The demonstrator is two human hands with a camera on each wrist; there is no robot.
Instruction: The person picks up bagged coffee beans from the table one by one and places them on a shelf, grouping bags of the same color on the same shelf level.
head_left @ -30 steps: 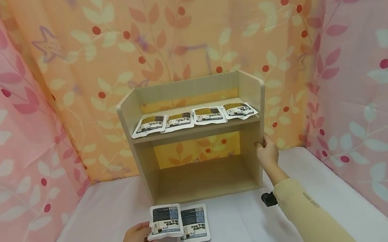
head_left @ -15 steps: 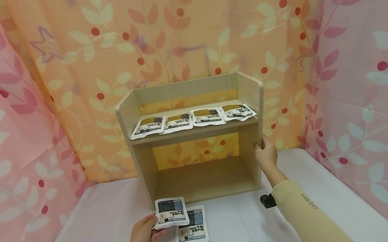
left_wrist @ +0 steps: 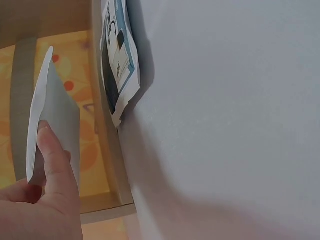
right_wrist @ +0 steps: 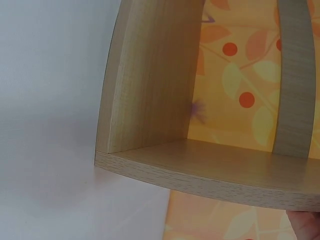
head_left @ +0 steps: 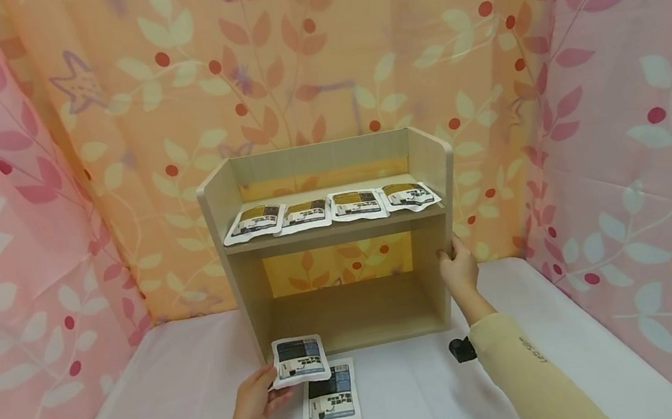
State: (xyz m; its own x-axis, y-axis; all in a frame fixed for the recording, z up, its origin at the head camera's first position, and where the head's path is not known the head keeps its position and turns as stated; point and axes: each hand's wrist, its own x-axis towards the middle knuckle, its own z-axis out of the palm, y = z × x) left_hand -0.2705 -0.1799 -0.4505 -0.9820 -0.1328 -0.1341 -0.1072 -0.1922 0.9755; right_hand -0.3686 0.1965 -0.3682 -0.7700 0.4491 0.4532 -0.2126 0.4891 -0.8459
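Observation:
My left hand [head_left: 257,398] pinches a flat white packet [head_left: 301,360] by its left edge, thumb on one face and fingers behind. The packet's dark and blue printed side shows in the head view; the left wrist view shows its plain pale face [left_wrist: 62,115]. It is raised in front of the small wooden shelf [head_left: 339,233], overlapping the lower front edge. A second such packet [head_left: 330,398] lies on the white cloth just below it. My right hand [head_left: 461,269] grips the shelf's right side panel from outside; only part of that hand [right_wrist: 305,225] shows in the right wrist view.
On the upper board lie several packets with yellow and dark print, the rightmost packet [head_left: 408,195] slightly tilted. A small black object [head_left: 462,349] is at my right sleeve [head_left: 516,370]. Patterned curtains [head_left: 315,49] enclose the back and both sides of the white-covered table [head_left: 165,416].
The left hand has lifted its packet up and slightly right, away from the packet on the cloth, which now shows more fully. The right hand keeps its hold on the side panel.

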